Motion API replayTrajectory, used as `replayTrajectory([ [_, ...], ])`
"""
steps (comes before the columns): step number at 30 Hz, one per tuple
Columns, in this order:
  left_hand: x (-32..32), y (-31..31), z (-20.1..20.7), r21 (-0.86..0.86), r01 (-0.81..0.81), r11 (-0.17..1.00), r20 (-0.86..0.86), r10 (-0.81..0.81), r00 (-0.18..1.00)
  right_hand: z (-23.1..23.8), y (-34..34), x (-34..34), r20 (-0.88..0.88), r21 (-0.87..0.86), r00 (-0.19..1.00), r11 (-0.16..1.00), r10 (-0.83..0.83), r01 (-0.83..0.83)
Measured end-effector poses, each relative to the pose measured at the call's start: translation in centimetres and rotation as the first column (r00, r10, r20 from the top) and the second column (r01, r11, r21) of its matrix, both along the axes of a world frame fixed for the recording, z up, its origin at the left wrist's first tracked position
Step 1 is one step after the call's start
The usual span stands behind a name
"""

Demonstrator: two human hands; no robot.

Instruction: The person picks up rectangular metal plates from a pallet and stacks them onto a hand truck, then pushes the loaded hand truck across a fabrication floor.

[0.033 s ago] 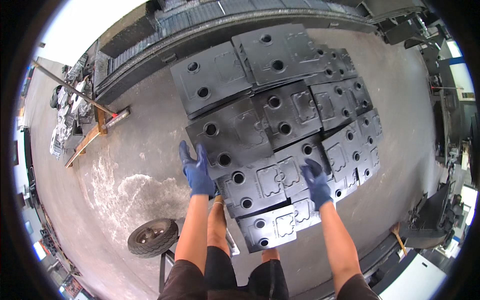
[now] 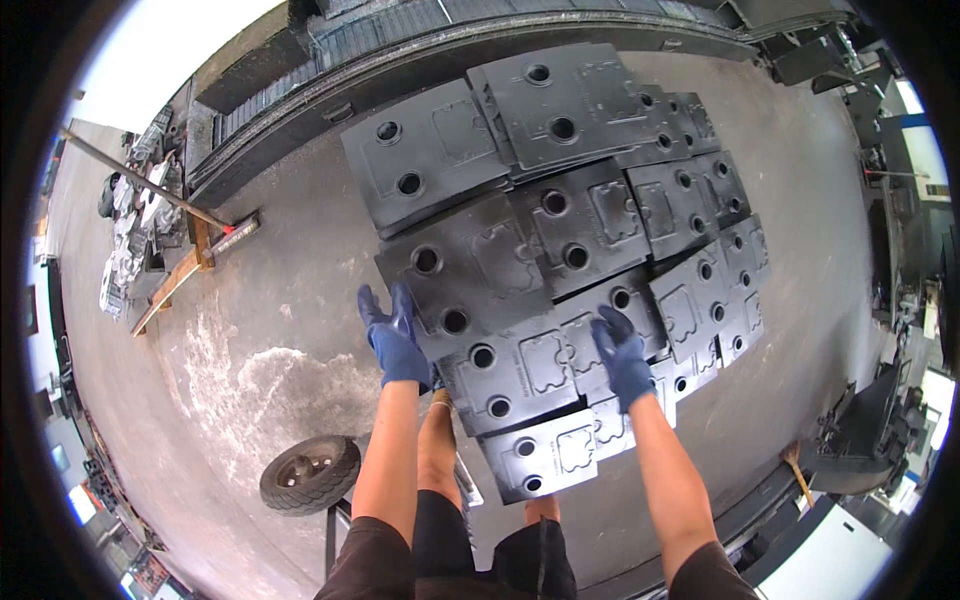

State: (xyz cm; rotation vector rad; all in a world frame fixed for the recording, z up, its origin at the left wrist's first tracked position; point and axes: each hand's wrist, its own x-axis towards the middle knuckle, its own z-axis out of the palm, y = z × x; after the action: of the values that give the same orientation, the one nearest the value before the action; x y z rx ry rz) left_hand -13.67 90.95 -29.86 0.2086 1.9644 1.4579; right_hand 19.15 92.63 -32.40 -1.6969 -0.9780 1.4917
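My left hand [image 2: 396, 335], in a blue work glove, is open with fingers raised beside the left edge of a black molded panel [image 2: 490, 265]. That panel has two round holes and a raised outline. My right hand [image 2: 625, 362], gloved in the same blue, is open above another black panel [image 2: 588, 325]. Whether it touches that surface I cannot tell. Around both hands, several similar panels lie in overlapping rows of stacks. Closest to my legs is a shinier panel [image 2: 545, 452].
At the lower left a wheel with a black tire [image 2: 312, 474] sits on a metal frame. A broom [image 2: 232, 232] and wooden pieces [image 2: 165, 290] are farther left. Dark machinery [image 2: 350, 112] spans the far side. At lower right, another broom [image 2: 797, 470] stands near a white cabinet [image 2: 825, 560].
My right hand has shifted slightly left over the panels. The left hand stays at nearly the same place. The panels appear slightly farther right in the picture.
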Motion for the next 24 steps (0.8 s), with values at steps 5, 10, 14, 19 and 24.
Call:
replayTrajectory([
  [5,-2.9,1.0,-6.0,0.050,0.072,0.996,0.397,-0.086,0.914,-3.4,9.7,-11.8,0.418,0.240,0.877,0.902,0.236,-0.358],
  [10,-3.6,1.5,-6.6,-0.043,0.175,0.984,0.272,-0.157,0.949,-5.4,13.5,-14.4,0.532,0.024,0.738,0.864,0.416,-0.504],
  [14,-4.5,1.7,-6.5,-0.005,0.243,0.970,0.343,-0.226,0.912,-6.6,13.7,-14.1,0.398,0.070,0.815,0.872,0.421,-0.485],
  [19,-4.6,1.3,-5.8,0.123,0.131,0.984,0.396,-0.170,0.902,-4.5,13.2,-15.7,0.288,-0.005,0.865,0.903,0.412,-0.429],
  [24,-3.5,1.2,-5.0,0.046,0.187,0.981,0.316,-0.192,0.929,-3.3,10.8,-14.8,0.332,0.112,0.881,0.913,0.338,-0.393],
])
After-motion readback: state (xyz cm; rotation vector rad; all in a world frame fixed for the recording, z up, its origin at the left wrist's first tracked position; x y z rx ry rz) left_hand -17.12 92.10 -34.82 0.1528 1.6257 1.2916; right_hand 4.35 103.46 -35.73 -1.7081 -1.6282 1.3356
